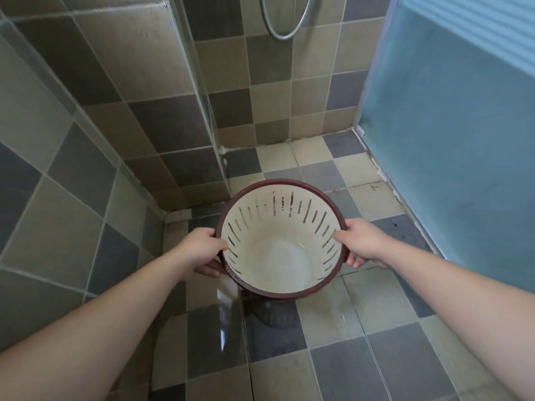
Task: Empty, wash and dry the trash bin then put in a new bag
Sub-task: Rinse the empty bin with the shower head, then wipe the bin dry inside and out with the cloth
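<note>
We look down into a tiled shower corner. The walls (pixel 139 82) carry square glazed tiles in beige and slate grey, laid in a checker pattern, and the floor (pixel 341 357) repeats the same checker with a wet sheen and pale grout lines. To the right stands a frosted blue-green glass panel (pixel 463 140), its upper part ribbed. A clear glass partition edge (pixel 199 91) runs down from the top toward the floor corner, and a ribbed metal shower hose (pixel 282 27) loops at the top.

Between our arms is the trash bin (pixel 282 241), round and tapering, of smooth cream plastic inside with a dark maroon rim and outer shell. Narrow vertical slots pierce its upper wall all the way round; the bottom is solid and bare. It casts a dark shadow on the tiles below it; we cannot tell whether it touches the floor.

Our left hand (pixel 202 253) grips the rim on one side, thumb inside and fingers curled beneath. Our right hand (pixel 362 244) clamps the opposite rim likewise.
</note>
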